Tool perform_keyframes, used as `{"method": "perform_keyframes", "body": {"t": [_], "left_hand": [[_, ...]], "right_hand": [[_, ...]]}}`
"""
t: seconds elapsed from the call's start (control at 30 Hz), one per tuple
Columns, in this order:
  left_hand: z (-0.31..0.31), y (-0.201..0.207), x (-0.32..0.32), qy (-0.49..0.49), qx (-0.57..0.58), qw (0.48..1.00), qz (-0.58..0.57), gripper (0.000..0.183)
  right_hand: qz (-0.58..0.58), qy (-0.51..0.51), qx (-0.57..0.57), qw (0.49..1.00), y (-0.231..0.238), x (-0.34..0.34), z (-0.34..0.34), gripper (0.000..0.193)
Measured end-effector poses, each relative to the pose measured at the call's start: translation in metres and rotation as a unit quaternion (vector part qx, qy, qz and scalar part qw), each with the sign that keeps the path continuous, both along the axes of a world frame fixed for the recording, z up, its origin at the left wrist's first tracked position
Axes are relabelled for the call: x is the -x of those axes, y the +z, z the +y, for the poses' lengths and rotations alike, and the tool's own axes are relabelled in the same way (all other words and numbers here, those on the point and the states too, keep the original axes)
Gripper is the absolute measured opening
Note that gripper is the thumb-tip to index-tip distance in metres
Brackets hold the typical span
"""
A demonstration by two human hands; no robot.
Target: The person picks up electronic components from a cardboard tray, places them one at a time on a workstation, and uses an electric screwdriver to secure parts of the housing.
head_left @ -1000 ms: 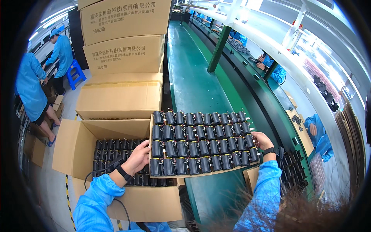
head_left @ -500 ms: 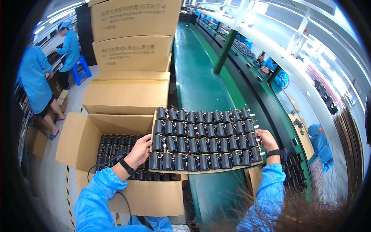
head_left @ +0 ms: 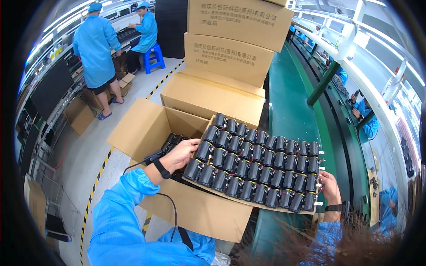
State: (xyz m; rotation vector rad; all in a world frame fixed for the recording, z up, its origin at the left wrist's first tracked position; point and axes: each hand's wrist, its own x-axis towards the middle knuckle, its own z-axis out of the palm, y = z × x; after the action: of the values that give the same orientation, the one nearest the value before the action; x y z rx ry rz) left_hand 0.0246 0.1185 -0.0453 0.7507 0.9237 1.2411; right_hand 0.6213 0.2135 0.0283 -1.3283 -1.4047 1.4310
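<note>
Green workbench (head_left: 288, 106) to right of open cardboard carton (head_left: 137, 126), with cardboard tray (head_left: 205, 133) of wired black cylinders (head_left: 254, 170) held across both in view, sloping down rightward. Apparently at two-handed holding step, calling for even support at both ends. Gripped by left hand (head_left: 179, 156) at left end, right hand (head_left: 329, 188) at right, with fingers curled on rim, forearms reaching forward.

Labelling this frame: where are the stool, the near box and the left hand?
Stool (head_left: 154, 53): head view, upper part.
Near box (head_left: 208, 213): head view, near flap.
Left hand (head_left: 180, 155): head view, back of hand.
</note>
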Motion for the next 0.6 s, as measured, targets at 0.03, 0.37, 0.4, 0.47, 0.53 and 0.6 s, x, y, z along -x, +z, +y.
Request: {"method": "perform_keyframes", "body": {"t": [0.03,0.37,0.4,0.47,0.53,0.6], "left_hand": [[-0.003,-0.001,-0.001,0.008,0.002,1.0,0.004,0.037],[-0.019,0.016,-0.021,0.066,-0.014,0.995,0.078,0.038],[-0.018,0.013,-0.021,0.074,-0.013,0.994,0.081,0.04],[-0.021,0.005,-0.014,0.084,-0.009,0.995,0.058,0.039],[-0.021,0.007,-0.017,0.084,-0.007,0.995,0.051,0.039],[-0.02,0.009,-0.018,0.085,-0.007,0.995,0.045,0.039]], "right_hand": [[0.014,0.002,-0.001,1.0,-0.004,0.001,0.001,0.013],[0.059,0.068,-0.013,0.996,-0.039,-0.01,0.037,0.014],[0.059,0.076,-0.004,0.995,-0.047,-0.017,0.043,0.014],[0.06,0.079,-0.006,0.995,-0.04,-0.002,0.041,0.013],[0.084,0.081,-0.003,0.993,-0.049,-0.005,0.042,0.013],[0.078,0.085,0.001,0.993,-0.048,-0.006,0.044,0.013]]}}
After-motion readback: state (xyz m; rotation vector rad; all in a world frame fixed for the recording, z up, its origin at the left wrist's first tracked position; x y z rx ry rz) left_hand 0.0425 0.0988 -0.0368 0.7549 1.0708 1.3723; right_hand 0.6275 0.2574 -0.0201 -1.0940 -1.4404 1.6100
